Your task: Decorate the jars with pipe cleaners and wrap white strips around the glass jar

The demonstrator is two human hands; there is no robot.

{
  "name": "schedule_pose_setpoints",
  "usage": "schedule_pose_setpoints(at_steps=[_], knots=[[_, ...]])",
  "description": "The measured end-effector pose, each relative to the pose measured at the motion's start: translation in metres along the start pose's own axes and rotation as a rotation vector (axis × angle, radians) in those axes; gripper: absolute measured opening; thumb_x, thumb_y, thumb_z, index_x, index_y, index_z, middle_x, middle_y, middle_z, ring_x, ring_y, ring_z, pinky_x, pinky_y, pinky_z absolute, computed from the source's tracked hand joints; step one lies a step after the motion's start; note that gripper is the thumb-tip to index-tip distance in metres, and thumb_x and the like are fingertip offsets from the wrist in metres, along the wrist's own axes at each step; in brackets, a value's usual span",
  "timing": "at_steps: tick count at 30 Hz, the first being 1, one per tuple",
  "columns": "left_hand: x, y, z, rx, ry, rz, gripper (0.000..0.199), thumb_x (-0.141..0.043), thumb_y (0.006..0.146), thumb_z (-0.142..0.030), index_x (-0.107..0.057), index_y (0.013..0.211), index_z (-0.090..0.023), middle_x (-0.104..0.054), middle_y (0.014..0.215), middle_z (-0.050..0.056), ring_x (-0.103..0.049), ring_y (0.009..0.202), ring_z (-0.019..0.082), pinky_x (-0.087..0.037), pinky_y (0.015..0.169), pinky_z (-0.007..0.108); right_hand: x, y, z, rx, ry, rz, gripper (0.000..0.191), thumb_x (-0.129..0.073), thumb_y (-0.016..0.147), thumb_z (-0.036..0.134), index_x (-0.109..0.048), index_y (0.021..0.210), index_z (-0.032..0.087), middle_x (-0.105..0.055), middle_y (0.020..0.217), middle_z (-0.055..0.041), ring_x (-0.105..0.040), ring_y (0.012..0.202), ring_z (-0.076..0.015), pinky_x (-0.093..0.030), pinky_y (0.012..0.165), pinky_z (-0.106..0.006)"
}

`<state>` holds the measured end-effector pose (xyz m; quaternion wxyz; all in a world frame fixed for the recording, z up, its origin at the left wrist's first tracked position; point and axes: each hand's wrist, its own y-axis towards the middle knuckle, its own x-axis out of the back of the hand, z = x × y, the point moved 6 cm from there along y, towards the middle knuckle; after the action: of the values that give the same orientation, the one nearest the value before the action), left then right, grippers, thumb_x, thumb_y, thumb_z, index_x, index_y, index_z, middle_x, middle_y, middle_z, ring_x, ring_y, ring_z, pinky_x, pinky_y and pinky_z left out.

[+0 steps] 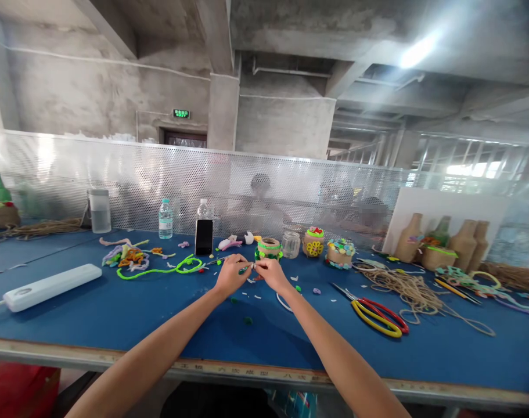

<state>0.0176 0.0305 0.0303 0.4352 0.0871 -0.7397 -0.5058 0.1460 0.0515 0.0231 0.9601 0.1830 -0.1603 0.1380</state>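
My left hand [233,274] and my right hand [270,274] meet above the middle of the blue table [159,325]. Both are closed in a pinch, fingertips almost touching. A small bit of something, whitish with some green near it, shows at the fingertips, too small to name. Just behind my hands stands a twine-wrapped jar [267,248] with green trim. Around and below them lie white scraps and small green pieces [248,320]. A white curved strip [284,301] lies partly under my right wrist. To the left rests a bright green pipe cleaner [153,275] with a looped end.
Scissors [380,317] with red and yellow handles lie at right, beside loose twine [403,288]. A clear glass jar [291,245], decorated jars [340,254], a phone [204,237] and water bottles [165,219] stand behind. A white power strip [53,287] lies left.
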Motion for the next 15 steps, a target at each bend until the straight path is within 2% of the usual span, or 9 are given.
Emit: schedule_pose_setpoints(at_steps=[5,10,15], knots=[[0.000,0.000,0.001,0.008,-0.015,-0.001,0.021,-0.056,0.094,-0.032,-0.062,0.102,-0.013,-0.064,0.099,0.006,-0.062,0.087,0.017,-0.054,0.079,0.036,0.000,-0.001,0.001,0.030,-0.033,-0.004,0.020,-0.058,0.092,0.028,-0.061,0.081,0.012,-0.061,0.077,0.0012,-0.058,0.065,-0.0092,-0.053,0.063,-0.024],[-0.001,0.000,0.003,0.049,-0.023,-0.004,0.021,-0.056,0.094,-0.032,-0.062,0.103,-0.014,-0.064,0.101,0.006,-0.062,0.087,0.017,-0.054,0.079,0.036,0.001,-0.001,-0.001,0.033,0.024,-0.035,0.020,-0.059,0.092,0.030,-0.062,0.085,0.012,-0.063,0.081,-0.0001,-0.060,0.068,-0.0101,-0.053,0.064,-0.025],[0.004,0.003,0.021,0.166,-0.013,-0.030,0.022,-0.055,0.094,-0.032,-0.061,0.106,-0.014,-0.063,0.105,0.007,-0.062,0.089,0.017,-0.055,0.080,0.036,0.010,0.001,0.000,-0.002,0.126,-0.075,0.018,-0.060,0.091,0.027,-0.062,0.083,0.012,-0.063,0.081,0.0005,-0.060,0.069,-0.0103,-0.054,0.066,-0.026]])
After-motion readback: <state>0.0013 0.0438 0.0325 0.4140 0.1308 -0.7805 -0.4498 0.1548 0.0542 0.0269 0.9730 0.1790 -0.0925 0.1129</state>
